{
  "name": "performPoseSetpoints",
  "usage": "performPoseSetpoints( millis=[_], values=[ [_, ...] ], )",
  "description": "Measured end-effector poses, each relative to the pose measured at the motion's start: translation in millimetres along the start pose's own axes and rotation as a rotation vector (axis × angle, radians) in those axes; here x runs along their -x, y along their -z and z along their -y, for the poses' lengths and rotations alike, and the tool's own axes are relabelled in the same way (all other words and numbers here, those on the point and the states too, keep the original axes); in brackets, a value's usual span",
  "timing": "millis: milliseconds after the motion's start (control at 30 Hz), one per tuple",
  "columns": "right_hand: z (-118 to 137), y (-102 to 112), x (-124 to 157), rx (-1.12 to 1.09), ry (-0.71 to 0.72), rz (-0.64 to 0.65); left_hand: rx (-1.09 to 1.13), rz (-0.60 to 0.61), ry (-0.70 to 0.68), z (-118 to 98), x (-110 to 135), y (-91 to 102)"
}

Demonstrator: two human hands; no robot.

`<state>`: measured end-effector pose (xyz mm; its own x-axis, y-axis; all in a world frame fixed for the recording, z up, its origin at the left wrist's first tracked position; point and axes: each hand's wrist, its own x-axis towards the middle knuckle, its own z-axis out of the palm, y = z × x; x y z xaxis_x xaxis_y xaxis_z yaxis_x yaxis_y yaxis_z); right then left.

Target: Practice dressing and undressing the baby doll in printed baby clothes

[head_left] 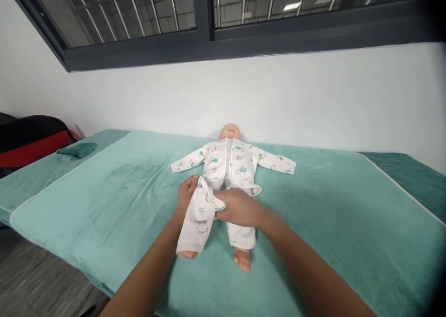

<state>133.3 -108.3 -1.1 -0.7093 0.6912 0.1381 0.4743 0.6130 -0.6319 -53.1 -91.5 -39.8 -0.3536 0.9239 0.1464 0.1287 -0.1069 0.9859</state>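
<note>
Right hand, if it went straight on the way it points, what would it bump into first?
The doll's trousers, which the right hand pinches at the waist. Just past that bunched cloth is the left hand, though depth is hard to judge.

doll (240, 166) hands in sleeves (188, 161), unseen; dark object (28, 140) cut by left edge

The scene is taken from one camera worn on the head, aimed forward and down. The teal mat (313, 224) is looked across toward the white wall (313, 94) and the window (205, 34), which fill the upper half. The doll (230, 161) is framed at the centre, close by, and the left hand (187, 191) and right hand (239, 208) are seen reaching in from the bottom edge.
</note>
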Motion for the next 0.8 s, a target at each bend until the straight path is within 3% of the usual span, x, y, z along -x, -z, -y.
performPoseSetpoints(
  millis=[167, 367, 500, 600, 700, 800],
  values=[
    [-1, -12, -11, 0.086, -0.139, -0.153, -0.016, 0.034, -0.058, 8, -25, -9.0],
    [-3, -18, -15, 0.063, -0.226, -0.262, 0.008, -0.019, -0.027, 2, -19, -2.8],
    [1, -1, -6, -0.037, -0.168, -0.196, 0.144, 0.050, 0.085, 2, -8, 6.9],
    [2, 23, 5, -0.185, -0.122, -0.206, 0.185, 0.103, 0.087, 9, -5, 11.5],
    [-5, 42, 13, -0.201, -0.173, -0.412, 0.168, 0.101, 0.044, 8, -7, 13.3],
    [-18, 43, 15, 0.045, -0.260, -0.668, 0.107, 0.063, -0.033, -8, -14, 11.1]
  ],
)
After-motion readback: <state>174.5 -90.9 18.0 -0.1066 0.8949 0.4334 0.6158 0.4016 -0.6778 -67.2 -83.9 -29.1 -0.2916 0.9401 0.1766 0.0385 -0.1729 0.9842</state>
